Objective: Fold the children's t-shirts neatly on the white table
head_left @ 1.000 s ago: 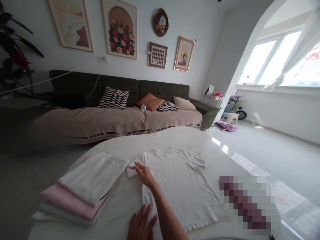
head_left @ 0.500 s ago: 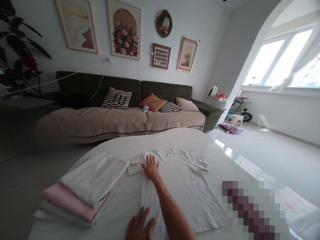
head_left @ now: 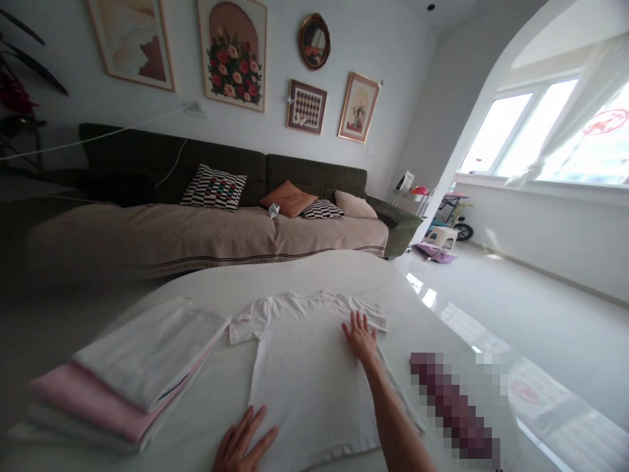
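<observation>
A white short-sleeved T-shirt (head_left: 309, 373) lies spread flat on the white table (head_left: 206, 406), its collar end away from me. My right hand (head_left: 361, 337) rests on the shirt near the right sleeve, palm down with fingers stretched out. At the lower left edge of the shirt is my left hand (head_left: 243, 442), fingers spread, touching the table and the shirt's side. Neither hand grips anything. To the left sits a stack of folded clothes (head_left: 152, 347), white on top, with pink and grey layers beneath.
A blurred-out dark purple long thing (head_left: 455, 406) lies at the table's right. Beyond the table stands a green sofa (head_left: 314, 172) with a beige cover and several cushions. A white stool (head_left: 442, 236) and a pink item (head_left: 435, 253) are on the floor at the right.
My right hand has slid from the shirt's left shoulder across to its right side. The shirt's front looks smoother. My left hand stays by the lower left edge; the view has turned slightly right.
</observation>
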A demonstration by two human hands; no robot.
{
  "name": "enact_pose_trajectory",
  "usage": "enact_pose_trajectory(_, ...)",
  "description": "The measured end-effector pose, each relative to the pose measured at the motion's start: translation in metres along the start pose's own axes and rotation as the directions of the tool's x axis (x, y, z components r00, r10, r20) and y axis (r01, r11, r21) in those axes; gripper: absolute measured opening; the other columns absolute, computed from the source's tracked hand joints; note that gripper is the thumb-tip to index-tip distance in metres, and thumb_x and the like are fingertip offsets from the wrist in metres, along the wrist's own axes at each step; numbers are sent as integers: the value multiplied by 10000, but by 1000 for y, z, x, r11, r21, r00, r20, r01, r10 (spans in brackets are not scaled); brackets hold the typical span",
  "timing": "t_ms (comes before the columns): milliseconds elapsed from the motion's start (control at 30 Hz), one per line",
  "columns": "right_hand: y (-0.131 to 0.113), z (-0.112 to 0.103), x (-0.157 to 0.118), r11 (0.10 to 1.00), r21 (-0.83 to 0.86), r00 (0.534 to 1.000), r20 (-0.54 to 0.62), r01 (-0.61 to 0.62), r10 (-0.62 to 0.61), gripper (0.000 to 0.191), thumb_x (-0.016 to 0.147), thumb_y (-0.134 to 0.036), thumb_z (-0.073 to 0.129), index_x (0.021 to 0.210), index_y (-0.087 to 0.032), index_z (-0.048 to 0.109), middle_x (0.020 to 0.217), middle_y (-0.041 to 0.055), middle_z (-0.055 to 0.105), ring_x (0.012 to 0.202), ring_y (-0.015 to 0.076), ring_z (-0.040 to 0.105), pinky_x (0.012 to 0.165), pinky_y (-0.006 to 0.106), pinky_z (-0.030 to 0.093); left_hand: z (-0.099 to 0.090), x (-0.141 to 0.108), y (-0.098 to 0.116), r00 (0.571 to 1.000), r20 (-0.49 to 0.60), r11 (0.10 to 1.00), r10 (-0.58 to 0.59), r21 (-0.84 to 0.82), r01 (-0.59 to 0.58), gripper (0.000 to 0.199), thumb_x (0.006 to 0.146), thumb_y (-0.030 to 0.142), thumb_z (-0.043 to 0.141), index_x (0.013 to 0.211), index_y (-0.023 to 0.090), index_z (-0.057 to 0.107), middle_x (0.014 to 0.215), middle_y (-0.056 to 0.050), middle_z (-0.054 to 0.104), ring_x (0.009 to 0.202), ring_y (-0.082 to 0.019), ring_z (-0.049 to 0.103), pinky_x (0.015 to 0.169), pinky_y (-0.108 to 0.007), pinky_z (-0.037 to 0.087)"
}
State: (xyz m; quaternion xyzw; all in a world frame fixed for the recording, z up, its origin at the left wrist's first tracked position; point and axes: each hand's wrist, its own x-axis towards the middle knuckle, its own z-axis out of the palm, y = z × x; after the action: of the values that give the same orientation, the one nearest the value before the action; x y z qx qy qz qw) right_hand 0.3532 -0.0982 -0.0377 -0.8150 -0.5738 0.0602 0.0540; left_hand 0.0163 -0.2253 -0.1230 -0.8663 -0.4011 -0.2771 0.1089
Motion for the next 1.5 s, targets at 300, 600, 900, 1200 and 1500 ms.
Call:
enact_pose_trajectory(300, 28, -16, -34, 997, -36, 998, 9, 69, -69, 579, 903, -457, 189, 1414, -230, 39, 1497, 11, 8, 1361, 166, -57, 1062, 478, 115, -44, 20, 14, 987, 163, 1000, -7, -17, 10, 540, 822, 227, 409, 1337, 367, 323, 1399, 22, 378, 1246, -215, 402, 914, -371, 458)
enact_pose_trajectory(600, 92, 16, -169, 985, -107, 987, -73, 136, -145, 564, 891, -485, 130, 1410, -267, 83, 1477, -18, 157, 1362, 171, 67, 1060, 488, 175, -73, 29, 28, 898, 399, 980, 185, -146, -137, 522, 893, 436, 342, 1359, 406, 107, 1453, 14, 234, 1303, -230, 303, 1000, -516, 311)
enact_pose_trajectory(900, 89, -4, -173, 993, -122, 1000, 26, 4, -1, 559, 874, -427, 180, 1398, -236, 208, 1472, 41, 191, 1359, 222, 107, 1004, 597, 187, -109, -7, 42, 808, 567, 965, 161, -262, -8, 700, 790, 573, 447, 1373, 375, 114, 1461, -41, 203, 1319, -278, 250, 999, -562, 265)
enact_pose_trajectory(1200, -137, -5, -234, 838, 388, 916, -42, 384, -400, 242, 680, -358, 610, 890, -243, 570, 941, 70, 610, 879, 237, 578, 745, 337, 469, -94, 152, -25, 819, 491, 883, -298, -185, 432, 318, 858, 314, 451, 1140, 229, 573, 1135, -26, 630, 1052, -165, 557, 900, -259, 398)
enact_pose_trajectory(1500, -146, 34, -243, 892, 346, 948, 26, 290, -318, 375, 626, 54, 386, 808, -224, 561, 876, 87, 616, 843, 255, 578, 725, 373, 447, -35, 202, -120, 707, 469, 818, -530, 62, 572, 293, 843, 332, 532, 1078, 157, 543, 1118, -66, 562, 983, -198, 554, 844, -429, 459)
